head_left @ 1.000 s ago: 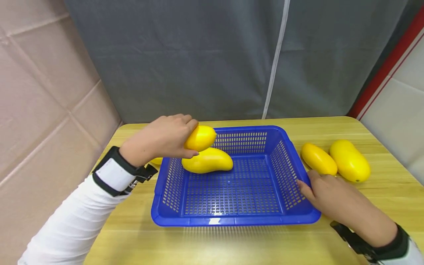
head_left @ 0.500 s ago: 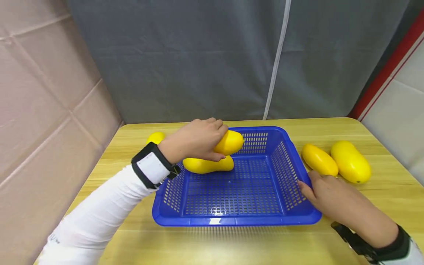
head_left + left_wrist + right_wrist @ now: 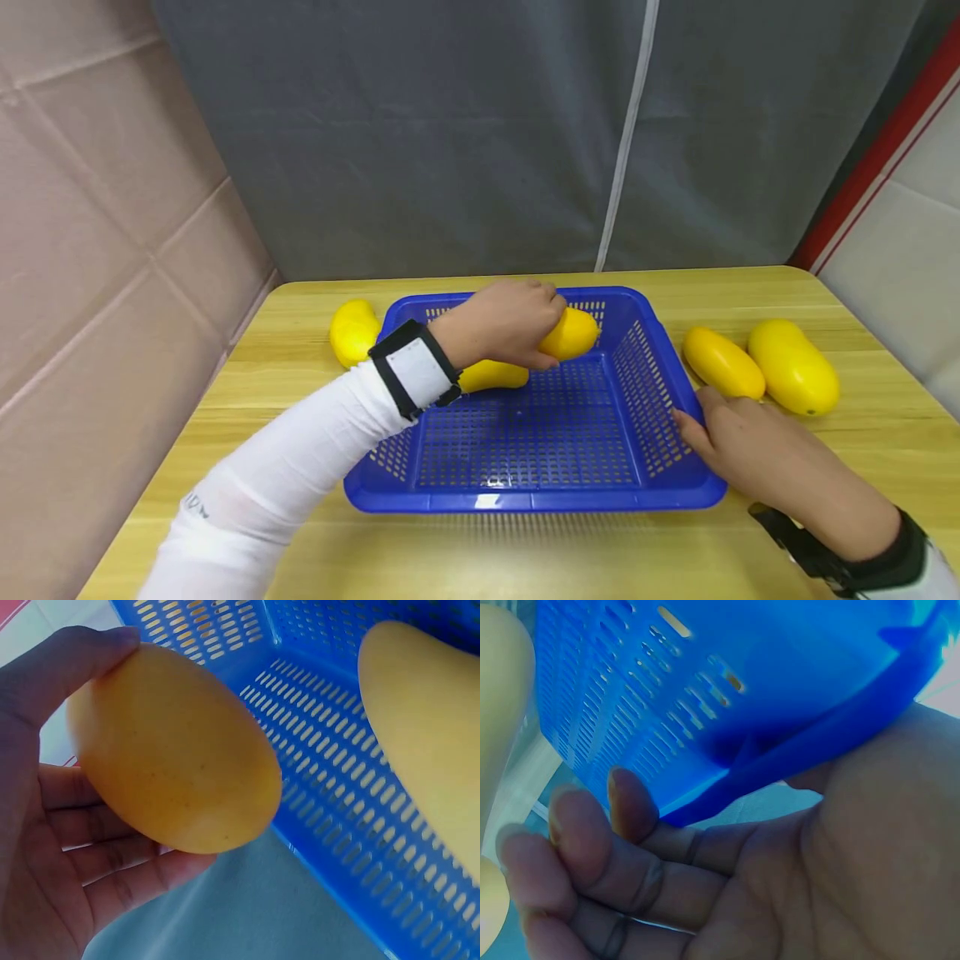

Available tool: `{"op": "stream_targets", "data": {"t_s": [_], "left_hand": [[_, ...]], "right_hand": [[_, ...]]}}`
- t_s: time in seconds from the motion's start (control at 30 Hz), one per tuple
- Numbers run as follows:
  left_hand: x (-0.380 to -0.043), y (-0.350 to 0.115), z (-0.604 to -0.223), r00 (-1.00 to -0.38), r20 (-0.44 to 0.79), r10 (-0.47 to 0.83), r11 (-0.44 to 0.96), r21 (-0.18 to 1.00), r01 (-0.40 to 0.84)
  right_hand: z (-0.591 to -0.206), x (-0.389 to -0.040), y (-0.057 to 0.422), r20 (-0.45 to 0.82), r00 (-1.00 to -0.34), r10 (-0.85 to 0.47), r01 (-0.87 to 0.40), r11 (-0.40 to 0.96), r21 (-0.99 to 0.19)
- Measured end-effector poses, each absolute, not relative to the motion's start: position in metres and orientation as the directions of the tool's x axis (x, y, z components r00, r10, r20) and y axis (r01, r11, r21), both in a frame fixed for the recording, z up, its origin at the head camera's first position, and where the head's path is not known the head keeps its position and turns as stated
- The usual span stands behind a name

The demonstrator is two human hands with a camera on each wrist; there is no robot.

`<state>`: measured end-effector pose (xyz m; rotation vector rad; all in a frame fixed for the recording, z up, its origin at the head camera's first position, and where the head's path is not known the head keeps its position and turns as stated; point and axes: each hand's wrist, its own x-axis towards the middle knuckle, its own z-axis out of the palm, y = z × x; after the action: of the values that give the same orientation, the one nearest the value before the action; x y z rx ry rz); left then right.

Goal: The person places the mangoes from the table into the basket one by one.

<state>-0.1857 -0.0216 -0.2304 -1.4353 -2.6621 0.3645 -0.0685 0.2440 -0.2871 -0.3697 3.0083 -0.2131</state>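
My left hand (image 3: 508, 321) grips an oval yellow mango (image 3: 572, 333) above the back part of a blue plastic basket (image 3: 532, 501). In the left wrist view the thumb and fingers lie around the held mango (image 3: 176, 754). A longer curved mango (image 3: 497, 376) lies in the basket, partly hidden under my left wrist. My right hand (image 3: 761, 446) holds the basket's right rim, thumb on the inner side. The right wrist view shows the fingers (image 3: 585, 836) bent outside the wall, below the rim (image 3: 810, 754).
Two more yellow mangoes, a slimmer one (image 3: 722, 362) and a thicker one (image 3: 793, 367), rest side by side right of the basket. Another mango (image 3: 352, 332) lies outside its back left corner. A grey curtain (image 3: 450, 150) hangs behind the wooden table (image 3: 247, 400).
My left hand has moved right over the basket, carrying the mango from the left rim past the middle. The mango outside on the left has come into view. My right hand keeps its place.
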Motion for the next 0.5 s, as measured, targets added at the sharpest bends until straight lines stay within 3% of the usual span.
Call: {"op": "stream_targets", "data": {"t_s": [0.5], "left_hand": [[-0.201, 0.013, -0.256, -0.581, -0.061, 0.812, 0.556, -0.222, 0.801]], "right_hand": [[-0.288, -0.07, 0.244, -0.082, -0.967, -0.24, -0.228, 0.964, -0.139]]}}
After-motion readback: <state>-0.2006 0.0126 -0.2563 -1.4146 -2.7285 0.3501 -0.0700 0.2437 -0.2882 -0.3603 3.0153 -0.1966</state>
